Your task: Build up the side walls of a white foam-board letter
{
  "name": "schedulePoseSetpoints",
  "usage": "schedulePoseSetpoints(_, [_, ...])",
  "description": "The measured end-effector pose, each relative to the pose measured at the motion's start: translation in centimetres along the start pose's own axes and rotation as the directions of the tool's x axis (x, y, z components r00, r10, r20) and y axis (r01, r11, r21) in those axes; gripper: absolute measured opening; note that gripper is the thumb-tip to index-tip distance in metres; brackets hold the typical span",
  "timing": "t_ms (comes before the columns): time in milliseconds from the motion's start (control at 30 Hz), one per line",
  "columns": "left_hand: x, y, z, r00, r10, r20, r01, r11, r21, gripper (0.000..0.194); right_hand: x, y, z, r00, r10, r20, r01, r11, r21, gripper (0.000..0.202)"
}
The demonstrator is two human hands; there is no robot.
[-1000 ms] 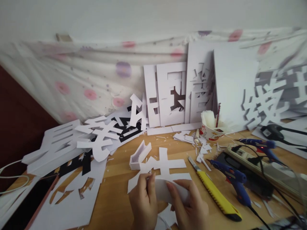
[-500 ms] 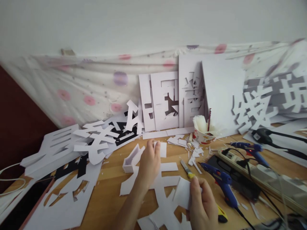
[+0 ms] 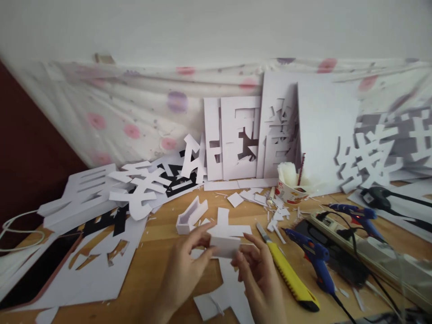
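Note:
A small white rectangular board piece [image 3: 225, 247] is held up between my two hands. My left hand [image 3: 187, 263] pinches its left end between thumb and fingers. At its right end, the fingertips of my right hand [image 3: 258, 272] close on the lower corner. Below the hands lies a flat white cut-out character [image 3: 232, 283], partly hidden by them. Just beyond my left hand stands a small open white box-like form [image 3: 192, 216] with raised walls. To the right of my right hand is a yellow utility knife [image 3: 290, 274] with its blade out.
Two blue glue guns [image 3: 310, 252] lie at right near a power strip [image 3: 357, 243] and black phone [image 3: 347, 263]. A paper cup [image 3: 292, 191] of glue sticks stands behind white scraps [image 3: 276, 218]. Cut-out boards [image 3: 241, 135] lean on the wall. At left are cut-outs [image 3: 140, 189] and another phone [image 3: 40, 274].
My left hand has come back from farther out and now grips the white piece. My right hand has moved left with it, uncovering the knife. The view has shifted slightly.

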State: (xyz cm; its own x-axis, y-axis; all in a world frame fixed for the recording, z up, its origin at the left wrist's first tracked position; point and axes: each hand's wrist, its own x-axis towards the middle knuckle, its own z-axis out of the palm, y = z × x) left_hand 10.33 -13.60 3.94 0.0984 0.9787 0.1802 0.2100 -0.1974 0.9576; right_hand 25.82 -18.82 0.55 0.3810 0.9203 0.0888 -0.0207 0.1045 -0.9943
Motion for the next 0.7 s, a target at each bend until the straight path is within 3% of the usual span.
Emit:
schedulePoseSetpoints(67, [0.3, -1.5, -2.4, 0.98, -0.044, -0.196, 0.045, 0.999, 0.002, 0.029, 0.4, 0.7, -0.1, 1.0, 0.006, 0.017, -0.005, 0.997, -0.076, 0.048])
schedulePoseSetpoints(133, [0.6, -2.9, -4.9, 0.943, -0.08, -0.324, 0.085, 0.996, 0.002, 0.028, 0.8, 1.5, -0.2, 0.999, 0.034, 0.043, -0.025, 0.984, -0.176, 0.045])
schedulePoseSetpoints(233, [0.4, -4.9, -7.3, 0.932, -0.081, -0.354, 0.106, 0.993, 0.052, 0.027, 1.6, 2.1, -0.1, 0.984, 0.056, 0.167, 0.001, 0.946, -0.323, 0.042])
schedulePoseSetpoints(467, [-0.8, -7.7, -6.5, 0.947, -0.005, -0.32, 0.05, 0.99, 0.132, 0.019, 5.6, 0.5, 2.7, 0.88, 0.029, 0.474, 0.201, 0.882, -0.427, 0.025])
schedulePoseSetpoints(600, [-1.2, -7.4, -6.3, 0.941, -0.047, -0.335, 0.076, 0.994, 0.072, 0.019, 6.8, 0.3, 4.7, 0.858, 0.032, 0.512, 0.188, 0.909, -0.373, 0.034])
schedulePoseSetpoints(700, [-1.5, -6.1, -5.7, 0.941, -0.034, -0.337, 0.07, 0.993, 0.094, 0.019, 6.0, 0.4, 6.2, 0.89, -0.058, 0.453, 0.219, 0.924, -0.312, 0.043])
